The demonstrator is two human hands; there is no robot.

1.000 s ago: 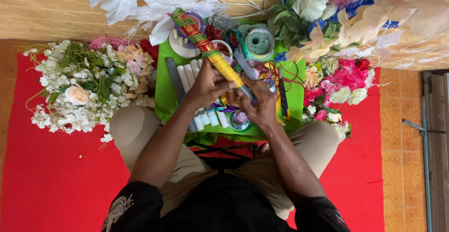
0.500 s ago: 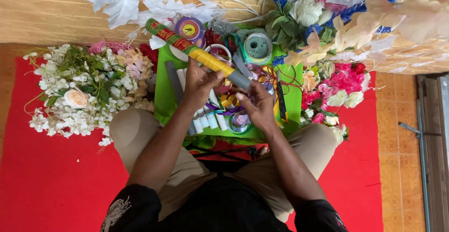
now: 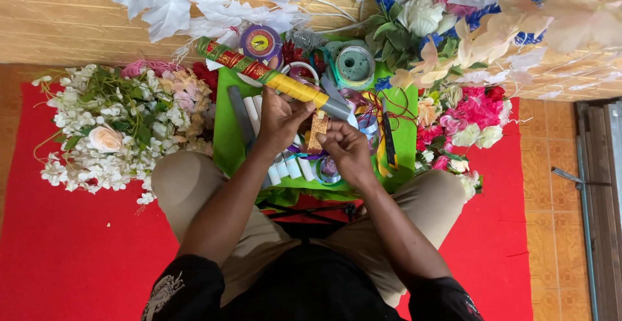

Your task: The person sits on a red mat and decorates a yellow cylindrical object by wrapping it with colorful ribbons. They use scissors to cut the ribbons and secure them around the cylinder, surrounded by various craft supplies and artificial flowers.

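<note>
Two hands work a ribbon-wrapped stick over a green tray.

Left hand [image 3: 280,117] is clamped around the stick [image 3: 272,78], wrapped in yellow, red and green, which slants up and away to the left. Right hand [image 3: 346,149] pinches a small gold glitter strip [image 3: 317,128] just below the stick's grey end. Beneath both hands lies the green tray [image 3: 227,139] of ribbon rolls. White flowers [image 3: 103,133] lie left of the hands, pink flowers [image 3: 476,110] right, on a red mat [image 3: 65,256].

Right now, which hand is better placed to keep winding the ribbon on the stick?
The right hand, probably: its fingertips pinch the gold glitter ribbon just below the stick. The left hand is wrapped around the stick, holding it steady, so it is not free.
</note>
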